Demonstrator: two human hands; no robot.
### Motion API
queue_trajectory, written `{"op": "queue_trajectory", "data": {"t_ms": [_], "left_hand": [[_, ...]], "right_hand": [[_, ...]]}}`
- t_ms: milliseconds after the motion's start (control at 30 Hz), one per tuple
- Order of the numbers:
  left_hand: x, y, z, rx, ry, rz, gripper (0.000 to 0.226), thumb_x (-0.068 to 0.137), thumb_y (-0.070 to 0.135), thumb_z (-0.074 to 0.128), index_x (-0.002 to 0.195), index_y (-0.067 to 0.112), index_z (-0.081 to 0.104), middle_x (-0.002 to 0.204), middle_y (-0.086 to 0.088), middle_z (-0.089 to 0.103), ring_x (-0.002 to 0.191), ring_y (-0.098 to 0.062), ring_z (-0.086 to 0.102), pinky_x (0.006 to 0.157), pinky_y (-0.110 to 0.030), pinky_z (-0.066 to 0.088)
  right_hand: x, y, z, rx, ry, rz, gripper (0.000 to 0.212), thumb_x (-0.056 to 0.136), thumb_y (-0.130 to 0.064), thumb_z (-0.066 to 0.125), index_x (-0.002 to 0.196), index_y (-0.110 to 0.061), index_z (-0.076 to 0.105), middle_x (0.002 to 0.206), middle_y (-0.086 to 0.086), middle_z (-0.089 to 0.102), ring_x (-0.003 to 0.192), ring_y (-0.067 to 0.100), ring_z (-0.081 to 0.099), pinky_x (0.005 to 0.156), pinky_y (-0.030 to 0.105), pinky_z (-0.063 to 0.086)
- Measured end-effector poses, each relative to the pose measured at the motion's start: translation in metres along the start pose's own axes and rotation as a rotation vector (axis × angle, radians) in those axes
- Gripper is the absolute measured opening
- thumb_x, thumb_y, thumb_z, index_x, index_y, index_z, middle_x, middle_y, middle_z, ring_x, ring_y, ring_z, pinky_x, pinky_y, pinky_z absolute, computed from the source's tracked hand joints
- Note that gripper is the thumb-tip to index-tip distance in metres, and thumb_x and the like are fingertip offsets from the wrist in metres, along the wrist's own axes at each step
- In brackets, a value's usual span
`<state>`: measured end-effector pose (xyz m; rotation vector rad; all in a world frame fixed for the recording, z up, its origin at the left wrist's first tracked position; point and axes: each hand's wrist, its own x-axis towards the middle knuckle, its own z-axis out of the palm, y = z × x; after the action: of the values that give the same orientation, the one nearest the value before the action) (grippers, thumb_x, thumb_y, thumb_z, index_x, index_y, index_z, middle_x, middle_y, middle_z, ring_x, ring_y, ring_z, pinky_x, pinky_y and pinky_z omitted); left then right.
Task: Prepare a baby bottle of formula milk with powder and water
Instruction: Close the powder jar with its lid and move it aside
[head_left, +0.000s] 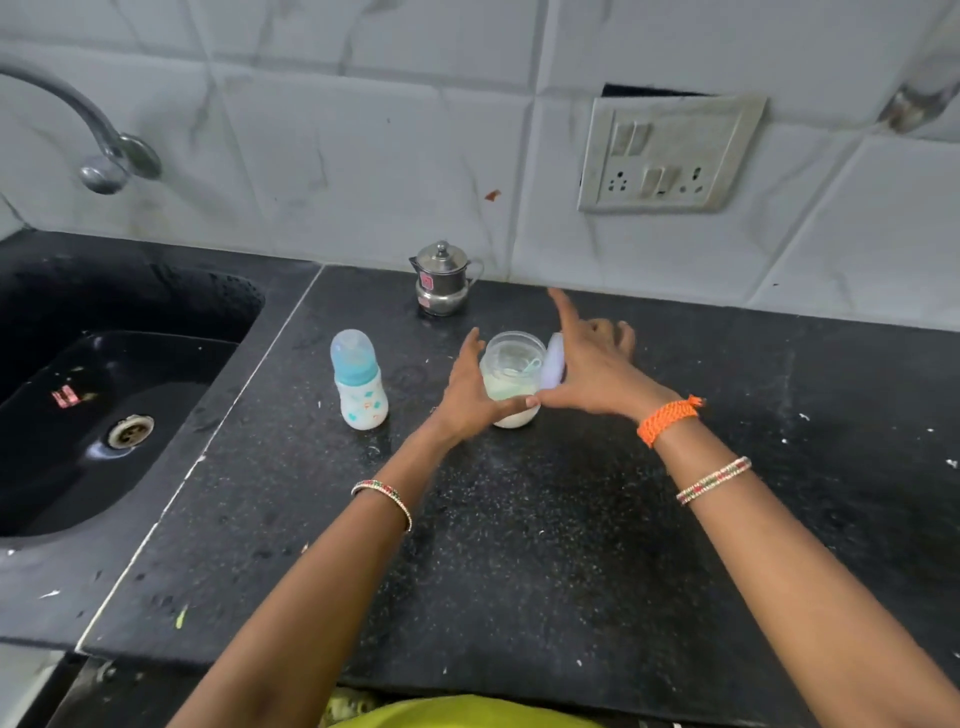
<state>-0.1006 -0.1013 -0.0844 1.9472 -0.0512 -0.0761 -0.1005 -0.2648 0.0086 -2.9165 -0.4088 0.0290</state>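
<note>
A clear powder jar (511, 376) stands open in the middle of the black counter (519, 519), with white powder and a pale green scoop (522, 364) inside. My left hand (467, 395) wraps the jar's left side, thumb across its front. Just right of the jar's mouth, my right hand (597, 364) holds the white jar lid (553, 364) tilted on its edge, index finger stretched out. A baby bottle (359, 382) with a blue collar and clear cap stands upright to the left of the jar, apart from both hands.
A small lidded steel pot (444, 280) stands at the back by the tiled wall. A black sink (104, 389) with a tap (98, 135) lies to the left. A wall socket (670, 156) is at the upper right.
</note>
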Motion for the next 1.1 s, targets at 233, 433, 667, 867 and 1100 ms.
{"op": "queue_trajectory", "data": {"t_ms": [233, 433, 667, 867, 1100], "left_hand": [[0.000, -0.016, 0.010, -0.110, 0.116, 0.081, 0.085, 0.062, 0.033, 0.086, 0.132, 0.034, 0.038, 0.128, 0.010, 0.055, 0.116, -0.009, 0.053, 0.098, -0.031, 0.045], [0.000, -0.020, 0.013, -0.139, 0.129, 0.039, 0.087, 0.059, 0.038, 0.086, 0.132, 0.034, 0.038, 0.128, 0.008, 0.055, 0.116, -0.011, 0.053, 0.101, -0.035, 0.046], [-0.001, -0.017, 0.011, -0.152, 0.129, 0.040, 0.081, 0.064, 0.029, 0.085, 0.131, 0.030, 0.041, 0.121, 0.009, 0.059, 0.109, -0.007, 0.057, 0.088, -0.019, 0.045], [-0.002, -0.016, 0.010, -0.146, 0.124, 0.037, 0.079, 0.064, 0.028, 0.085, 0.130, 0.029, 0.041, 0.120, 0.008, 0.058, 0.110, -0.009, 0.056, 0.089, -0.019, 0.045], [-0.002, -0.016, 0.009, -0.152, 0.114, 0.022, 0.085, 0.062, 0.028, 0.086, 0.133, 0.027, 0.038, 0.122, 0.011, 0.052, 0.113, -0.008, 0.049, 0.093, -0.020, 0.040]], "right_hand": [[0.041, -0.012, -0.012, 0.109, -0.271, -0.224, 0.100, 0.065, -0.017, 0.082, 0.145, -0.022, 0.022, 0.138, 0.010, 0.043, 0.124, 0.027, 0.045, 0.095, 0.036, 0.046], [0.060, -0.029, -0.025, -0.139, -0.379, -0.302, 0.082, 0.063, -0.017, 0.085, 0.133, -0.019, 0.044, 0.132, 0.009, 0.046, 0.117, 0.025, 0.046, 0.088, 0.035, 0.045], [0.060, -0.043, -0.015, -0.354, -0.262, -0.223, 0.067, 0.074, -0.063, 0.065, 0.115, -0.010, 0.054, 0.115, 0.012, 0.053, 0.094, 0.028, 0.054, 0.069, 0.033, 0.039], [0.056, -0.053, -0.013, -0.444, -0.292, -0.085, 0.075, 0.080, -0.070, 0.050, 0.120, -0.007, 0.056, 0.116, 0.012, 0.059, 0.087, 0.028, 0.060, 0.068, 0.033, 0.045], [0.068, -0.042, -0.017, -0.248, -0.496, -0.237, 0.075, 0.072, -0.022, 0.079, 0.136, -0.025, 0.039, 0.130, 0.009, 0.046, 0.112, 0.028, 0.050, 0.081, 0.036, 0.045]]}}
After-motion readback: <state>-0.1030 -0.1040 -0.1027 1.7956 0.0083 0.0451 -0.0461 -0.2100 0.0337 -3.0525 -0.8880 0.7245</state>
